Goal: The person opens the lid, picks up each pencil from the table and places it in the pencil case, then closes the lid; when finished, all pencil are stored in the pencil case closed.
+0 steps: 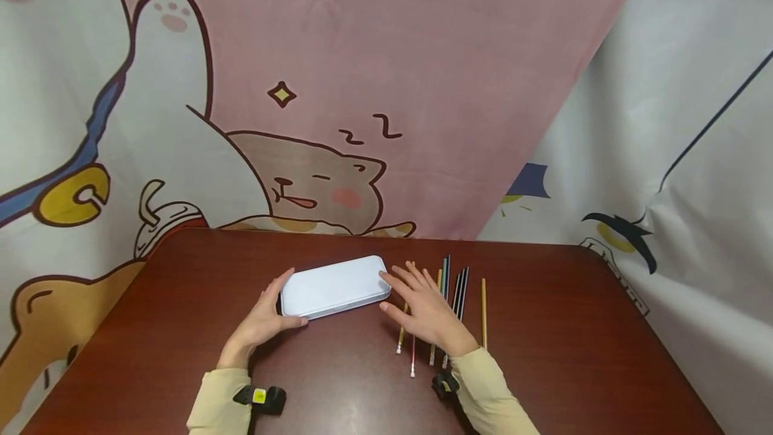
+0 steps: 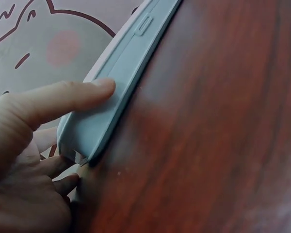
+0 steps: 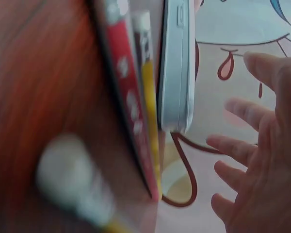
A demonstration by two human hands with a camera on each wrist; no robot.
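A closed pale pencil case lies flat and slightly slanted on the table, a small latch visible on its front side in both wrist views. My left hand grips its left end, thumb against the front side and fingers round the far end. Over the pencils, beside the case's right end, hovers my right hand with fingers spread and holding nothing. In the right wrist view those fingers stand apart from the case. Beneath that hand lie a red pencil and a yellow pencil, among several others partly hidden by it.
Several dark pencils lie just right of the right hand. Farther right, a single yellow pencil lies apart. The brown wooden table ends at a printed cloth hanging behind it.
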